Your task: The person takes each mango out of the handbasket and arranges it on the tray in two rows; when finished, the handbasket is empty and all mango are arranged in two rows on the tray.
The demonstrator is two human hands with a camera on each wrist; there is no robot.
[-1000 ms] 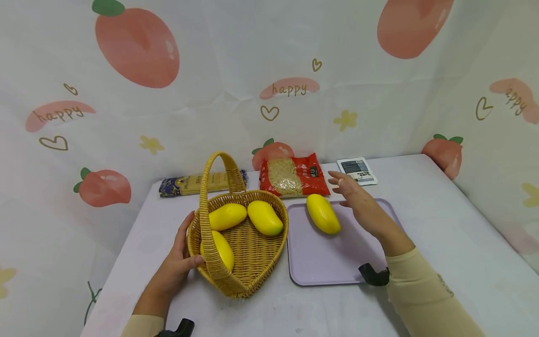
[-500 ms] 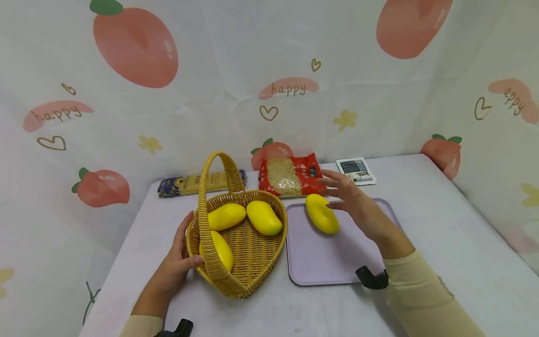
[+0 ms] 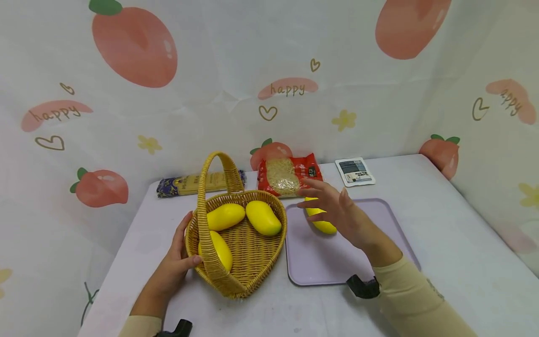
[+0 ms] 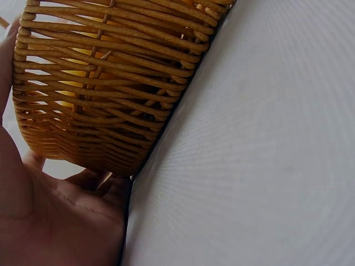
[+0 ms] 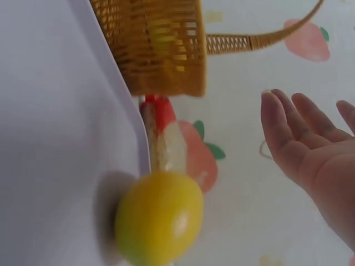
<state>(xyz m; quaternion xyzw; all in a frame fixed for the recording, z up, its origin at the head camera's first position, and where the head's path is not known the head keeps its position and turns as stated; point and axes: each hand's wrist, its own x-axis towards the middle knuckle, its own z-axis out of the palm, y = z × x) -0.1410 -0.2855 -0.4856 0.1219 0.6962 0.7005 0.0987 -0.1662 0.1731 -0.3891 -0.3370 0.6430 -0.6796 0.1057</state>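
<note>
Photographed at a white table (image 3: 446,220): gripping a heart-shaped wicker basket (image 3: 251,245) by its left side with the left hand (image 3: 172,264), with thumb laid at the rim and fingers wrapped along the outer wall. Seen inside, around a tall arched handle (image 3: 203,201): one yellow mango (image 3: 227,217) toward the back left, a second mango (image 3: 263,218) with a green-tinged end toward the back right, and a third mango (image 3: 223,250) at the near left, partly behind the handle. Glimpsed through the weave from the left wrist: patches of yellow.

Just to the right of the basket, a pale purple tray (image 3: 311,269), with a fourth mango (image 3: 326,228) lying on its back left part. Raised over the tray with fingers spread wide: the right hand (image 3: 341,213), partly covering that fruit from above, yet well apart from it as viewed from the right wrist.

Lined up behind, from left to right: a long blue-and-yellow packet (image 3: 189,185), a red bag (image 3: 284,178) with a clear window and a small white packet (image 3: 355,173) with a dark label. Hung beyond the table: a pale backdrop (image 3: 210,112) printed with peaches, hearts, flowers and "happy".
</note>
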